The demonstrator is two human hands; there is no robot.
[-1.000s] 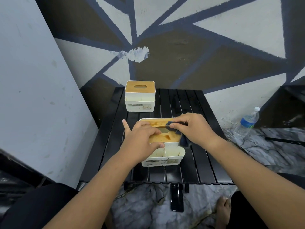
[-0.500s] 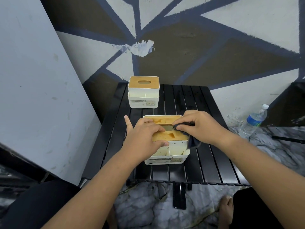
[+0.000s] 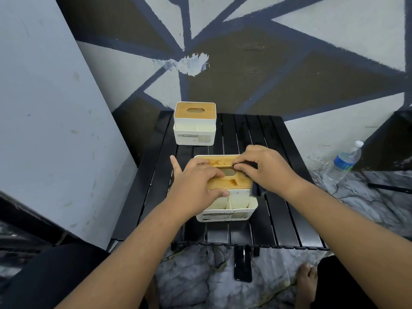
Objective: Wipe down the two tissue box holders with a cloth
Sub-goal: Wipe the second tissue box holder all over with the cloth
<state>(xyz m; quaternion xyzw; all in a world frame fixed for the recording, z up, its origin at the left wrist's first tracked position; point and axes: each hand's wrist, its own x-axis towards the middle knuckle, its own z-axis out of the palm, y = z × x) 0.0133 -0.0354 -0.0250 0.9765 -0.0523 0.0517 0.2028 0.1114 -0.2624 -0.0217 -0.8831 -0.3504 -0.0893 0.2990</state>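
Observation:
Two white tissue box holders with wooden lids stand on a black slatted table [image 3: 281,215]. The near holder [image 3: 231,206] has a stained lid with brown marks. My left hand [image 3: 196,181] grips its left side and lid. My right hand [image 3: 265,168] presses a dark cloth [image 3: 256,189] on the lid near the slot; most of the cloth is hidden under the hand, and a corner hangs over the holder's right side. The far holder [image 3: 195,123] stands untouched at the table's back left.
A plastic water bottle [image 3: 345,162] stands on the marbled floor to the right. A grey panel [image 3: 44,121] leans close on the left, the painted wall is right behind the table. My bare foot [image 3: 306,284] and a dark phone-like object [image 3: 243,266] lie below the front edge.
My right hand with the cloth has slid a little along the lid toward the back edge near the slot. The left hand keeps its hold. The view has shifted slightly.

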